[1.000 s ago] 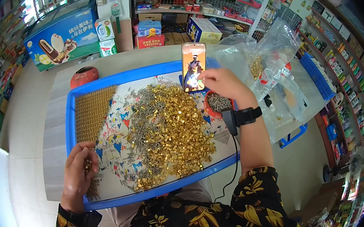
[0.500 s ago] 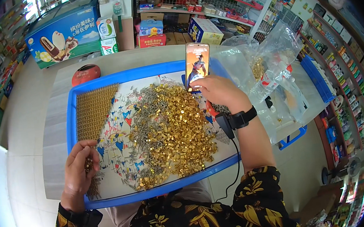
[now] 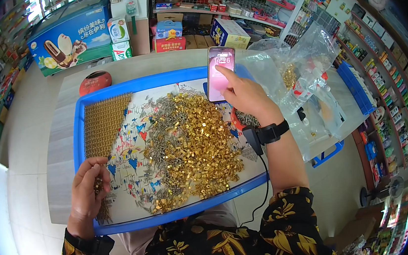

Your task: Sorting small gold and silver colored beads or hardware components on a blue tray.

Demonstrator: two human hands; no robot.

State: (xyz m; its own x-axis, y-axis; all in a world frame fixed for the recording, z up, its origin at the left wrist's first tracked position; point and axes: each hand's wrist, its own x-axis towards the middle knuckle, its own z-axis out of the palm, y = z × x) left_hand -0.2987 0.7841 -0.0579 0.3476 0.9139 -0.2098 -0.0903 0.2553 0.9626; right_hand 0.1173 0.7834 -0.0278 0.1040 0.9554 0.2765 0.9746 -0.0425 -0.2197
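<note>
My right hand (image 3: pixel 246 93) is at a smartphone (image 3: pixel 217 85) that stands propped upright at the tray's far edge. The index finger is stretched out over the pink lit screen, and the hand holds nothing. My left hand (image 3: pixel 87 187) is closed around several small brass pieces (image 3: pixel 98 184) at the tray's near left. The blue-rimmed tray (image 3: pixel 159 77) holds a big heap of gold-coloured brass pieces (image 3: pixel 211 151). Grey metal screws (image 3: pixel 157 132) lie along the heap's left side. Rows of assembled brass pieces (image 3: pixel 104 120) stand close together at the tray's far left.
A red round container (image 3: pixel 95 82) stands behind the tray. Right of the phone, a red bowl of screws (image 3: pixel 244 118) is partly hidden by my wrist. Clear plastic bags (image 3: pixel 307 67) and a plastic bottle (image 3: pixel 304 89) crowd the table's right side. A black cable (image 3: pixel 268 180) hangs from my right wristband.
The phone's screen has gone from an orange picture with a figure to a pink one. My right index finger has moved up the screen and straightened. My left hand stays in place.
</note>
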